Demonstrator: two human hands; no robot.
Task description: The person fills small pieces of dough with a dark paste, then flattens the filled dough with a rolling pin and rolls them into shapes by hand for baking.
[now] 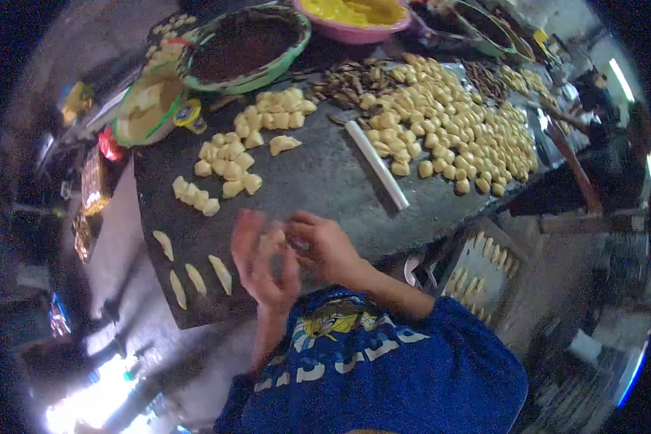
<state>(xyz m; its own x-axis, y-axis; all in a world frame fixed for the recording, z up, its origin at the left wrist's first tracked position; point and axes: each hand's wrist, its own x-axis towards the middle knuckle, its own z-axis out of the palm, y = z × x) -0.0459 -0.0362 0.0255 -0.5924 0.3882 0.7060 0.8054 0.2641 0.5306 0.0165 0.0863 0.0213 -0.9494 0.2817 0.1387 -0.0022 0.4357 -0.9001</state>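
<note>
My left hand (264, 264) and my right hand (324, 246) meet over the near edge of the dark work surface, close to my blue shirt. Both have curled fingers around a small piece of dough (273, 238), mostly covered by the fingers and blurred. Left of my left hand lie several shaped strips of dough (195, 278). Beyond the hands sit several pale dough balls (228, 155), with a flatter dough piece (285, 145) beside them. A white rolling pin (376, 165) lies slanted to the right of them.
A large heap of dough balls (448, 123) covers the right part of the dark table (304, 184). Dark brown pieces (351, 83) lie behind it. At the back stand a green-rimmed basin (296, 54) and a pink bowl (354, 30) of yellow filling. A tray (452, 288) holds shaped pieces below right.
</note>
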